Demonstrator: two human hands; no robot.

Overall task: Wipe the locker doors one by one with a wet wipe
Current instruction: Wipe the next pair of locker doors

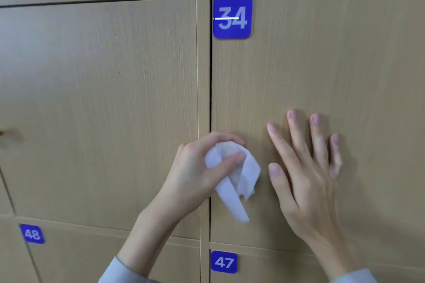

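Nearest to the camera: two pale sleeves at the bottom edge, the left sleeve (115, 270) and the right sleeve (358, 277), both reaching up to the lockers

In the head view, left hand (197, 167) curled in a grip around the crumpled wet wipe (234, 174), thumb pressed over the bundle, a loose tail of the wipe hanging down and to the right. Held just at the left edge of door 34 (322, 64), beside the vertical gap to the neighbouring left door (103, 99); whether touching the wood, hard to tell

Right hand (308, 167) flat against door 34, fingers straight and spread, holding nothing, probably steadying the door

Relation that matters: most of the door surface lies up and to the right of the wipe, as far as the blue plate 34 (232, 17). Left hand nearer to the work, but the right hand stands just beside the wipe, directly in a rightward path. Likely need: sweep upward first, or lift the right hand away. Doors 47 (224, 262) and 48 (32, 234) wait below
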